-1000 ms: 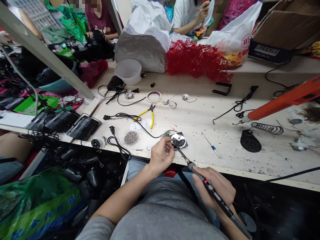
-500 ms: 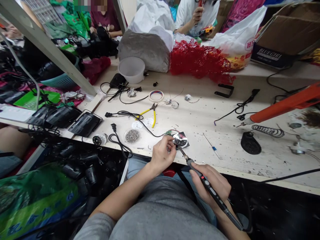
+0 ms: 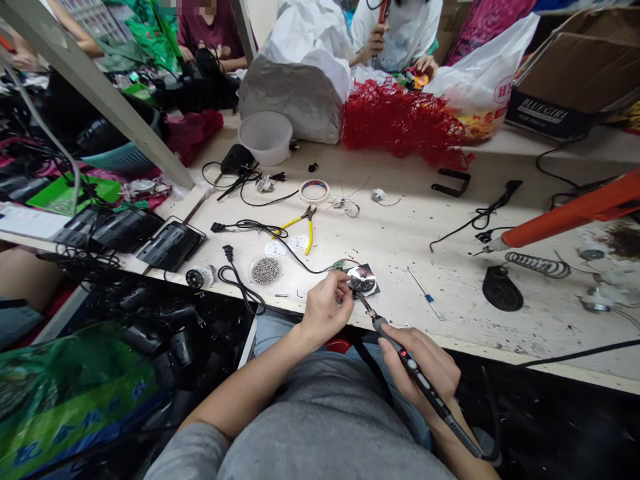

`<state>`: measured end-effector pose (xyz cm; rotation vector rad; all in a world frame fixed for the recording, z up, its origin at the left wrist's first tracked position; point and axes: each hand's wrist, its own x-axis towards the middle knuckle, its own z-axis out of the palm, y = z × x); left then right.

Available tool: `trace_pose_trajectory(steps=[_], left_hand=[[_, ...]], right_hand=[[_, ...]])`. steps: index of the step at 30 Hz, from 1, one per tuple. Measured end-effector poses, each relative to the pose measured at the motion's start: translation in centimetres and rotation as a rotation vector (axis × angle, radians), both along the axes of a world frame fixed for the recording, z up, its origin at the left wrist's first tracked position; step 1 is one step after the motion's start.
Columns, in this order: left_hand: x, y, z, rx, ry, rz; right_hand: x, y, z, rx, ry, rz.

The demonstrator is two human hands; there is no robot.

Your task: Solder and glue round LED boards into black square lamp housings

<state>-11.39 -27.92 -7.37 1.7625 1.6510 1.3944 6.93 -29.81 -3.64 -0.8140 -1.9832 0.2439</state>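
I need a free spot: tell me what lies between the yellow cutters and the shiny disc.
Head view: between the yellow cutters and the shiny disc, a thin black cable crosses, and a small green circuit board sits beside the disc.

A pale wooden desk, speckled with dark crumbs, fills the middle of the frame. At upper centre stand a white plastic bowl and a heap of red mesh. Mid-frame lie a roll of tape and yellow-handled pliers. Near the lower edge sit a round clear dish of metal bits, a shiny round metal disc on a black square, and a thin blue-handled screwdriver. A black oval stand lies at right.
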Motion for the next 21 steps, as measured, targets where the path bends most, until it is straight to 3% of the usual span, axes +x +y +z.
trace_pose_trajectory(steps=[10,21], left_hand=[[0.0,0.0,-0.3,0.016,-0.006,0.002],[-0.1,0.0,-0.4,-0.006,0.009,0.003]], right_hand=[[-0.1,0.1,0.0,0.005,-0.030,-0.008],[0.2,0.0,-1.5,-0.010,0.016,0.020]])
